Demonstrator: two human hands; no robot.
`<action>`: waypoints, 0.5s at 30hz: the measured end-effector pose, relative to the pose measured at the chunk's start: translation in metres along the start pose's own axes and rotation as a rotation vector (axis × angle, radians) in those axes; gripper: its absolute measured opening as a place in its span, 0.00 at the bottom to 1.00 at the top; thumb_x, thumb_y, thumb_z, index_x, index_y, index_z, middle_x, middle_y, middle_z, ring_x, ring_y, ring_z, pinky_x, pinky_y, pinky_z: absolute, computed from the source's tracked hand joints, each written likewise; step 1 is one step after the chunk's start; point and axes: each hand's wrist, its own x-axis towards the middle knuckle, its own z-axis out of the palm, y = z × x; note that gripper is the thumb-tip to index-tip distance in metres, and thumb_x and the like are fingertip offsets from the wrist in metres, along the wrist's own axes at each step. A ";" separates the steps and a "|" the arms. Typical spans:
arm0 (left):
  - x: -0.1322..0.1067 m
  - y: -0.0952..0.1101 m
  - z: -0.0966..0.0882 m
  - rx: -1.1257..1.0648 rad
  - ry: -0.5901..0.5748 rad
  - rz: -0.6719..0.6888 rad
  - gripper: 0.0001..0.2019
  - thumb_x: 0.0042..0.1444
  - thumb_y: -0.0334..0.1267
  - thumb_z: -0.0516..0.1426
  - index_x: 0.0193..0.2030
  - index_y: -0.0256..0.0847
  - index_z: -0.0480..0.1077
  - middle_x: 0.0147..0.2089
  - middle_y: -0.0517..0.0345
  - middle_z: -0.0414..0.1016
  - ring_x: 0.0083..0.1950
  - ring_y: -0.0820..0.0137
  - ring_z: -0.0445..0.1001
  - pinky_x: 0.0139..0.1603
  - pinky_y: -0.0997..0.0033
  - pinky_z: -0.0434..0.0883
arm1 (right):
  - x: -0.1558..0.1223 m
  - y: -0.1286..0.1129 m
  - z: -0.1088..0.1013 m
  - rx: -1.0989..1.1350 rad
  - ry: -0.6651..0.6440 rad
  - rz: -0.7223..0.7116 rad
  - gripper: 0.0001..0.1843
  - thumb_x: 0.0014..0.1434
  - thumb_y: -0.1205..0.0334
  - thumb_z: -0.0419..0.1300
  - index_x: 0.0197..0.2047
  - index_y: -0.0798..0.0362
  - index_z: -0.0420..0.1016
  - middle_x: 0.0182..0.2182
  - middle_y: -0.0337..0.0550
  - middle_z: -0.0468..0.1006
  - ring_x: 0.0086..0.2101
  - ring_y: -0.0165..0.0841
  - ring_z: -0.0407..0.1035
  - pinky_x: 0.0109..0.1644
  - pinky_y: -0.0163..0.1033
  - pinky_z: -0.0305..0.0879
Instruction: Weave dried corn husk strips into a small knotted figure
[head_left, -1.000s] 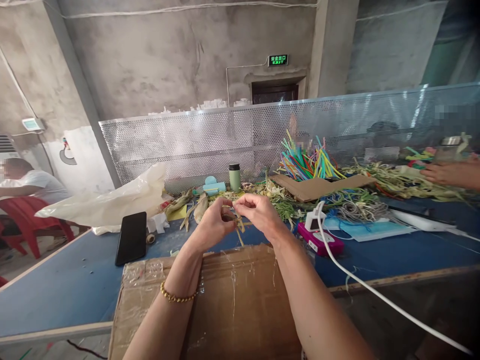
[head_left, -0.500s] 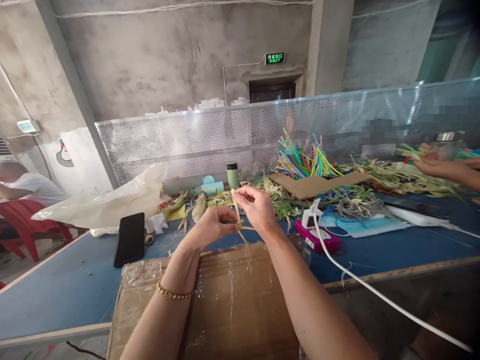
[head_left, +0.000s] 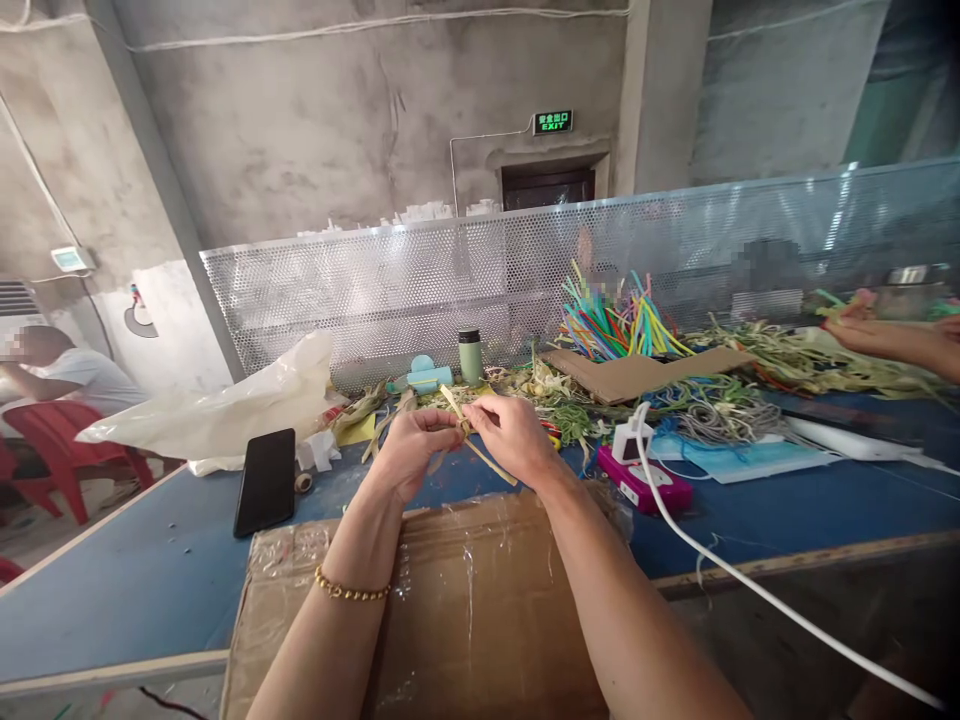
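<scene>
Pale yellow dried-plant strips [head_left: 489,462], looking like husk or straw, cross between my two hands above the table edge. My left hand [head_left: 420,440], a beaded bracelet on its wrist, pinches them where they meet. Close against it, my right hand [head_left: 514,432] has thumb and fingers closed on the same strips. One end sticks up between the hands and another slants down to the right. The exact crossing is partly hidden by my fingers. Below my forearms lies a taped cardboard sheet or box [head_left: 472,600].
On the blue table [head_left: 135,600] are a black phone [head_left: 265,482], plastic sheeting [head_left: 225,410], a green bottle [head_left: 470,357], colourful stems [head_left: 615,320], dried leaves and a magenta power block [head_left: 645,482] with a white cable [head_left: 735,570]. A co-worker's hands [head_left: 877,335] work at right; another person sits left.
My right hand has come down and closer to my left. The upright strip now leans left, and a strip end points down to the right. The view has shifted slightly.
</scene>
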 end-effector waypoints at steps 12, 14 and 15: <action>-0.003 0.003 0.000 0.036 -0.092 0.016 0.17 0.37 0.33 0.71 0.35 0.34 0.74 0.29 0.57 0.78 0.30 0.71 0.75 0.36 0.69 0.70 | 0.001 0.005 -0.002 0.465 -0.148 0.140 0.06 0.54 0.62 0.61 0.28 0.55 0.74 0.23 0.37 0.72 0.25 0.28 0.63 0.31 0.35 0.58; -0.005 0.005 0.001 0.015 -0.130 0.024 0.17 0.39 0.34 0.71 0.37 0.34 0.75 0.32 0.55 0.78 0.32 0.71 0.75 0.37 0.68 0.70 | 0.001 0.004 -0.004 0.526 -0.152 0.176 0.07 0.53 0.61 0.62 0.27 0.55 0.73 0.22 0.35 0.69 0.23 0.26 0.59 0.30 0.35 0.57; -0.006 0.005 0.001 0.006 -0.143 0.033 0.16 0.41 0.35 0.70 0.37 0.34 0.76 0.33 0.54 0.78 0.32 0.71 0.75 0.38 0.69 0.70 | 0.001 0.003 -0.005 0.553 -0.154 0.185 0.07 0.53 0.61 0.62 0.27 0.54 0.73 0.22 0.35 0.69 0.23 0.26 0.58 0.29 0.35 0.56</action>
